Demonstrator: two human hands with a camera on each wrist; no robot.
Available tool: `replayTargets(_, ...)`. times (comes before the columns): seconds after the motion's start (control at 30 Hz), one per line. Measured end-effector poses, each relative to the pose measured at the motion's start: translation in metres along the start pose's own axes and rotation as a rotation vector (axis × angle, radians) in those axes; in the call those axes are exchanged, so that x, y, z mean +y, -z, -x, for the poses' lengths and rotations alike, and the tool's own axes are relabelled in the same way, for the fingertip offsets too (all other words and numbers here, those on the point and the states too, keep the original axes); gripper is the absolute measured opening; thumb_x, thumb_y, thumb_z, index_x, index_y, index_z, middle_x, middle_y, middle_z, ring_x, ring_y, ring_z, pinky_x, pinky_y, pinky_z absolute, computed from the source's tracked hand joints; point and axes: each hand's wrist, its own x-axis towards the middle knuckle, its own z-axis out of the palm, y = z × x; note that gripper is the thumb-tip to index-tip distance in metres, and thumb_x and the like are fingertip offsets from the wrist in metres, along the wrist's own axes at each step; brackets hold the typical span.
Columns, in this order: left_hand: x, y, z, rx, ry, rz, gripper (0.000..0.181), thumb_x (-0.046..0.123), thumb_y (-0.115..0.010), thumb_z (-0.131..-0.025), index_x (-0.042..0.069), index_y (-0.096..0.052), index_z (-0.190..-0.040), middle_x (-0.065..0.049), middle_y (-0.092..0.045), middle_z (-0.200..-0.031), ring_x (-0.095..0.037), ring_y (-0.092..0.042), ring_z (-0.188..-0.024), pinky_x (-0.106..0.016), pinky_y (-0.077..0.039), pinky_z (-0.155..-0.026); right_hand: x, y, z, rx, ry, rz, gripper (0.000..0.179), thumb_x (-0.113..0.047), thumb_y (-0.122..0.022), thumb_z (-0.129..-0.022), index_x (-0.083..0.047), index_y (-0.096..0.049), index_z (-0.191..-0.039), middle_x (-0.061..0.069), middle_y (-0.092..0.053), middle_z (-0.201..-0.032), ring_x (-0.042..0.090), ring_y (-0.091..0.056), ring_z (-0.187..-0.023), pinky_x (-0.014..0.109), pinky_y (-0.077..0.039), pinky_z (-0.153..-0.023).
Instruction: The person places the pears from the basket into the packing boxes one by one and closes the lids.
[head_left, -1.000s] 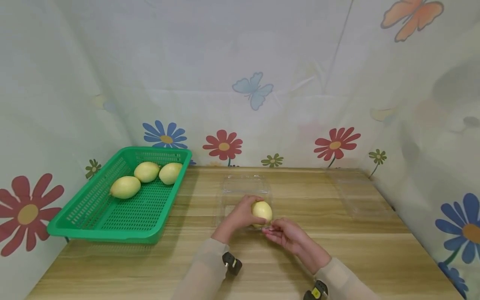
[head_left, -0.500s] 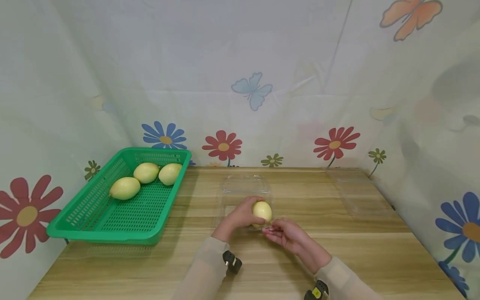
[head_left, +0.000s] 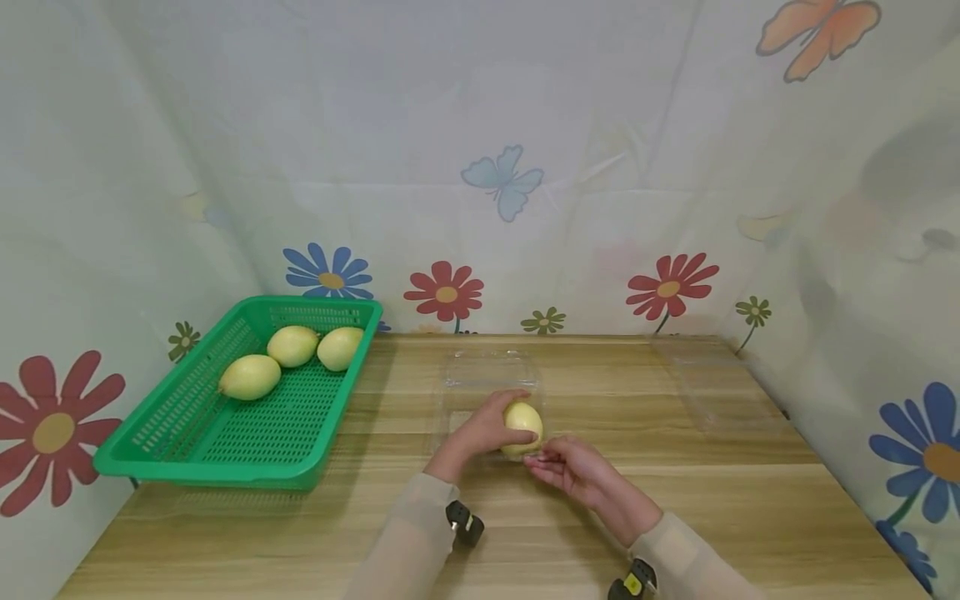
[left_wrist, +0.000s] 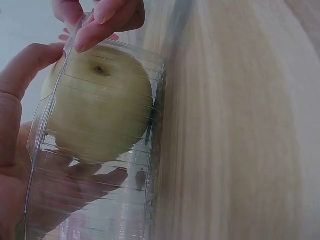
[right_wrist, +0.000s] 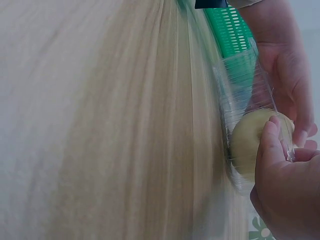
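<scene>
A pale yellow melon (head_left: 522, 423) sits inside the front right part of a clear plastic box (head_left: 491, 367) on the table. My left hand (head_left: 480, 432) holds the melon, with the thumb on its near side and the fingers around its far side. At the box's near right corner, my right hand (head_left: 576, 471) pinches the rim between thumb and fingers, as the right wrist view shows. Through the see-through wall in the left wrist view, the melon (left_wrist: 102, 110) shows its dark end spot. Part of my left hand is seen behind that wall.
A green basket (head_left: 311, 475) stands at the left with several pale melons, among them one melon (head_left: 251, 377) nearest the front. Another clear plastic container (head_left: 727, 387) lies at the table's right edge. A flower-printed cloth (head_left: 585, 225) hangs behind the wooden table (head_left: 540, 550).
My left thumb has slid slightly to the right across the melon, and the melon has shifted very slightly in the box. The right hand keeps its pinch in the same place.
</scene>
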Motion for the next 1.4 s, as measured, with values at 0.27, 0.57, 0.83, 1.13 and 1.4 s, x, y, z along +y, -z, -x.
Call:
replayTargets(0.27, 0.005, 0.004, 0.003, 0.067, -0.005, 0.026, 0.057, 0.022, -0.074, -0.092, 0.006, -0.056, -0.144, -0.022, -0.053, -0.151, -0.04, -0.053, -0.137, -0.055, -0.046, -0.113, -0.001, 0.001, -0.001, -0.001, -0.001, 0.01, 0.02, 0.0, -0.038, -0.102, 0.0, -0.057, -0.095, 0.0, -0.073, -0.081, 0.006, -0.074, -0.081, 0.017, -0.061, -0.08)
replayTargets(0.57, 0.037, 0.021, 0.014, 0.29, -0.07, 0.02, 0.027, 0.011, -0.064, -0.098, 0.004, -0.07, -0.123, -0.018, -0.071, -0.125, -0.035, -0.067, -0.115, -0.051, -0.057, -0.098, 0.001, 0.0, -0.001, 0.01, -0.002, 0.008, 0.023, 0.0, -0.039, -0.102, -0.003, -0.06, -0.092, 0.0, -0.073, -0.08, 0.006, -0.075, -0.081, 0.017, -0.061, -0.079)
replayTargets(0.83, 0.073, 0.037, 0.028, 0.187, -0.144, -0.116, 0.015, 0.014, -0.064, -0.099, 0.005, -0.074, -0.105, -0.009, -0.073, -0.092, -0.014, -0.059, -0.081, -0.024, -0.05, -0.072, 0.001, 0.0, -0.001, 0.003, 0.004, 0.004, 0.024, 0.0, -0.041, -0.102, -0.003, -0.061, -0.09, 0.001, -0.074, -0.081, 0.006, -0.074, -0.081, 0.018, -0.061, -0.079)
replayTargets(1.13, 0.105, 0.058, 0.037, 0.077, -0.231, -0.258, 0.012, 0.015, -0.064, -0.099, 0.008, -0.073, -0.101, -0.005, -0.069, -0.085, -0.011, -0.055, -0.076, -0.02, -0.046, -0.068, 0.003, 0.0, -0.003, 0.003, 0.004, 0.029, 0.026, 0.0, -0.04, -0.101, -0.005, -0.062, -0.088, -0.001, -0.073, -0.081, 0.005, -0.074, -0.081, 0.018, -0.061, -0.08)
replayTargets(1.4, 0.12, 0.087, 0.039, 0.008, -0.238, -0.406, 0.016, 0.016, -0.063, -0.099, 0.007, -0.072, -0.109, -0.007, -0.072, -0.091, -0.014, -0.06, -0.079, -0.02, -0.048, -0.069, 0.002, 0.001, -0.001, 0.011, 0.004, 0.027, 0.023, -0.001, -0.041, -0.101, -0.006, -0.059, -0.088, 0.0, -0.071, -0.082, 0.007, -0.074, -0.083, 0.019, -0.061, -0.081)
